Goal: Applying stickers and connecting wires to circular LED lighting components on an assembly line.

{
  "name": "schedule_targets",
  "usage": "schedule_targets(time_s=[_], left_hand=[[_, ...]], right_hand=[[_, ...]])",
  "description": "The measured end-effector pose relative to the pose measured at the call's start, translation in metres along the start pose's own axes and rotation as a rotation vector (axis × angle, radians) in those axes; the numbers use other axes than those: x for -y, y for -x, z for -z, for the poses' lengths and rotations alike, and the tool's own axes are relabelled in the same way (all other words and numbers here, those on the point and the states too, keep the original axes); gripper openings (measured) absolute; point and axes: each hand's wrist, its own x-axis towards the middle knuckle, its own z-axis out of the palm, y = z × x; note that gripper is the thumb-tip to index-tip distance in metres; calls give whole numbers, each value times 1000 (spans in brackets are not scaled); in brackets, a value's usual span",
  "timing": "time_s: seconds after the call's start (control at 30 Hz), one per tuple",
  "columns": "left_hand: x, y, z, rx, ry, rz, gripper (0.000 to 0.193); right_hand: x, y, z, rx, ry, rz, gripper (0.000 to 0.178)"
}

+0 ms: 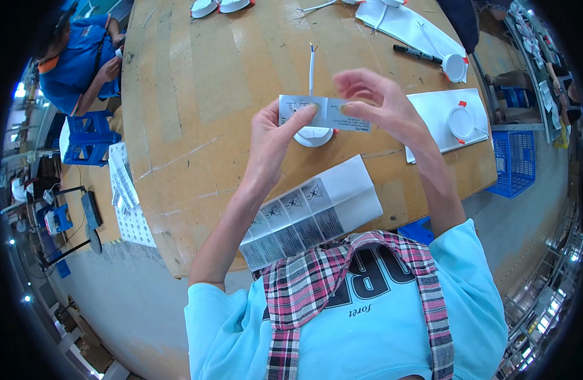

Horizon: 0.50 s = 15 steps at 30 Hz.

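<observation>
Above the table, a silver-grey printed label (333,115) is pinched by my left hand (280,125), its thumb across the label's face. My right hand (380,104) is at the label's right end. Its thumb overlaps the label, while the fingers curve apart from it with a gap between. Behind and below the label, partly hidden, lies a round white lamp fitting (314,137). A white cable (312,73) with bare-ended wires runs away from it. Nearer me, a sheet of printed grey labels (326,212) on white backing lies at the table's near edge.
On the wooden table (215,95), another round white fitting (460,121) rests on white sheets (431,104) at right. Beyond it are a black marker (417,54) and more fittings. A person in blue (79,54) works at far left near a blue stool (92,136). A blue crate (514,163) stands right.
</observation>
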Motion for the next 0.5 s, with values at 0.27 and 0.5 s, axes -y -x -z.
schedule_targets(time_s=[0.27, 0.5], left_hand=[[4, -39, 4, -100, -81, -141, 23], [10, -62, 10, -137, -127, -152, 22]], right_hand=[[-15, -27, -4, -49, -202, -266, 21], [-22, -40, -9, -163, -135, -207, 25]])
